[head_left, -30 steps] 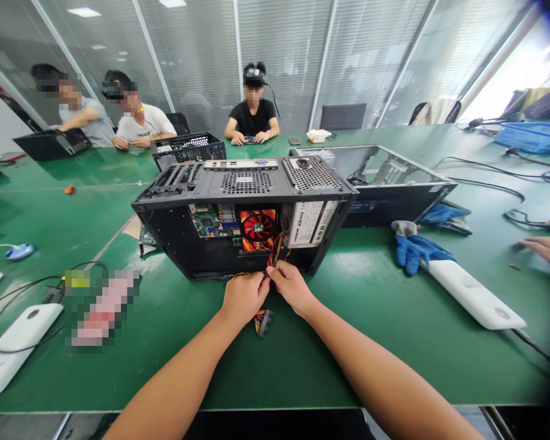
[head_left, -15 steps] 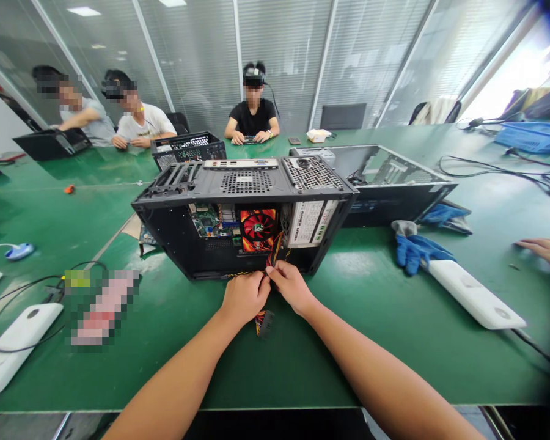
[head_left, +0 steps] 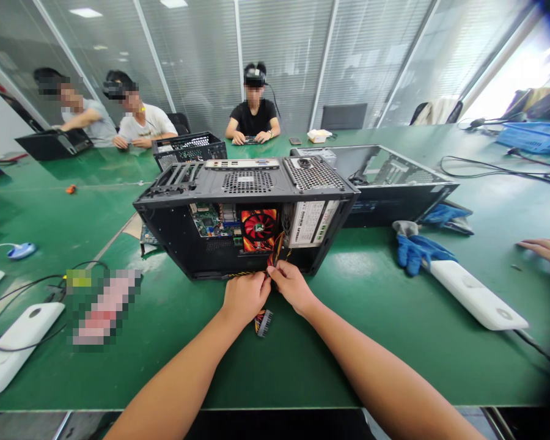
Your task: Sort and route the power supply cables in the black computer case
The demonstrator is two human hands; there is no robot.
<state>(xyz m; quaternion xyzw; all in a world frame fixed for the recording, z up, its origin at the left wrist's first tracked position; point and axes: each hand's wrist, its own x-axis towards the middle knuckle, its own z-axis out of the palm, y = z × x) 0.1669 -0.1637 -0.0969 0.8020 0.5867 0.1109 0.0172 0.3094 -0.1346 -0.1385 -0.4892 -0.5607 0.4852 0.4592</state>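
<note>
A black computer case (head_left: 165, 235) stands before me, its open side facing me. Inside it show a green motherboard (head_left: 206, 220), a red fan (head_left: 258, 228) and a white-labelled power supply (head_left: 312, 223). A bundle of red, yellow and black power cables (head_left: 276, 249) comes out of the case at its lower edge. My left hand (head_left: 244, 298) is closed on this bundle, and my right hand (head_left: 292, 286) pinches it just beside. Below my left hand hangs the dark multi-pin connector (head_left: 264, 324) at the cable end. The fingertips partly hide the cables.
Another open case (head_left: 394, 201) lies behind on the right. Blue gloves (head_left: 415, 247) and a white power strip (head_left: 476, 294) are at right, near another person's hand (head_left: 547, 250). At left are a second white strip (head_left: 21, 348) and a blurred pink item (head_left: 107, 308). Three people sit across.
The connector below my left hand has turned slightly, and its pin side shows more clearly. Both hands keep nearly the same place on the cables.
</note>
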